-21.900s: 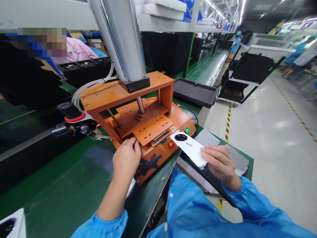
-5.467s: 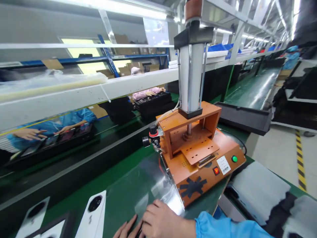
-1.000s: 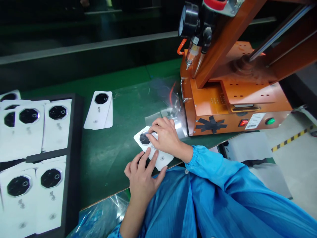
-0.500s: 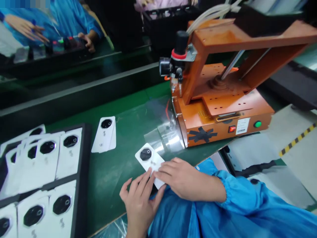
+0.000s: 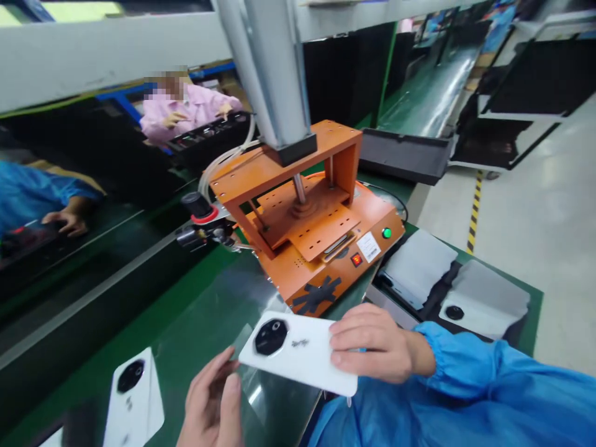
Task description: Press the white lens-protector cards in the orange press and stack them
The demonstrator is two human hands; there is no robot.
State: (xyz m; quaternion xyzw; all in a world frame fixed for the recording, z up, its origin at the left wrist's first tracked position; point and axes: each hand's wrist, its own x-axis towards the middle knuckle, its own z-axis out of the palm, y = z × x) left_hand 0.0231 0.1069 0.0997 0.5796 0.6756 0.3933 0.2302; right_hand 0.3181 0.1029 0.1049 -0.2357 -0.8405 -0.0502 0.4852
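A white phone back cover (image 5: 311, 359) with a black octagonal camera window is raised above the green bench, tilted slightly down to the right. My right hand (image 5: 375, 343) grips its right end, fingers over the face. Just off the camera end, my left hand (image 5: 212, 400) has its fingers and thumb apart, with nothing between them. Two more white covers (image 5: 135, 403) lie overlapped on the bench, left of my left hand.
An orange press (image 5: 307, 223) with a lit red switch and green button stands beyond the cover. To its right, more phone covers (image 5: 484, 304) lie under grey sheets. A black tray (image 5: 405, 155) sits behind. Co-workers (image 5: 184, 112) work across the line.
The view has swung right and up. My right hand has lifted the cover off the bench and turned it nearly sideways. My left hand has let go and moved left.
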